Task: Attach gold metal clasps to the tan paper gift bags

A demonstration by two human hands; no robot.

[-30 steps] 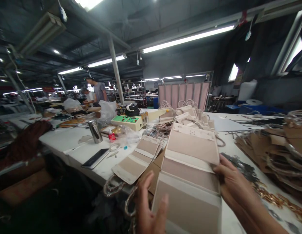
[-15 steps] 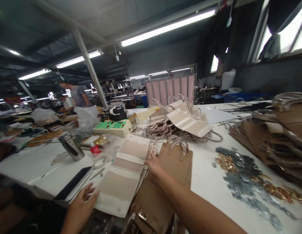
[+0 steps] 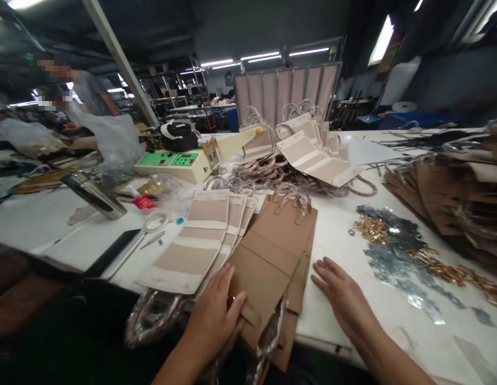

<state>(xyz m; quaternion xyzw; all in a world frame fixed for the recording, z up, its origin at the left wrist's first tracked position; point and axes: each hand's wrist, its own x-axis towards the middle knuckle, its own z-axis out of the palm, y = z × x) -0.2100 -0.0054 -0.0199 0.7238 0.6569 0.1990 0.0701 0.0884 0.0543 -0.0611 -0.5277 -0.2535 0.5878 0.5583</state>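
Observation:
My left hand rests at the lower left edge of a brown bag panel, thumb apart from the fingers, in the head view. That panel lies on other brown panels and has a plastic-wrapped handle at its far end. To the right of it, my right hand hovers over or rests on the white table, fingers stretched out and holding nothing. Left of the brown panels, several beige-lined panels with pale strips overlap in a fan. A wrapped handle hangs below them over the table edge.
Metal plates and gold-coloured fittings lie to the right, before a stack of brown bag parts. Farther back are a heap of wrapped handles and panels and a green-topped machine. A steel flask stands left.
The beige-lined panel has been laid on the fan at left and let go. My left hand has moved right onto the brown panel, my right hand away to its right. The view has tilted down.

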